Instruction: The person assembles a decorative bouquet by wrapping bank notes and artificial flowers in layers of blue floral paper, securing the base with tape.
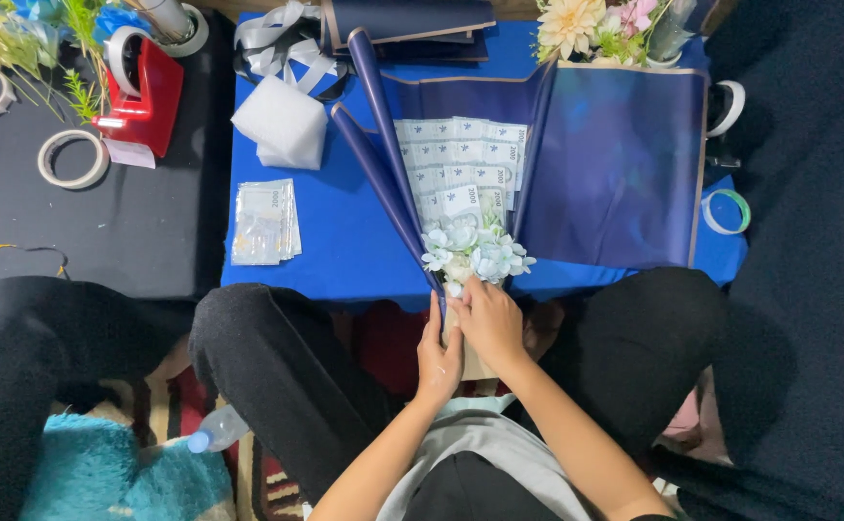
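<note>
— What is lying on the blue surface (345, 241)?
— A bouquet (465, 207) of fanned paper banknotes with pale fabric flowers, sitting at centre frame in glossy navy wrapping paper (615, 164).
— And the hands?
— The left hand (438, 362) and the right hand (489, 323) are both closing around its stem, lower centre.
— Anything else?
— One flat banknote stack (264, 222) left of centre, one red tape dispenser (147, 92) upper left

Matt navy wrapping paper (615, 164), paper banknotes (465, 159), seemingly fabric flowers (470, 253), glossy red plastic tape dispenser (147, 92)
</note>
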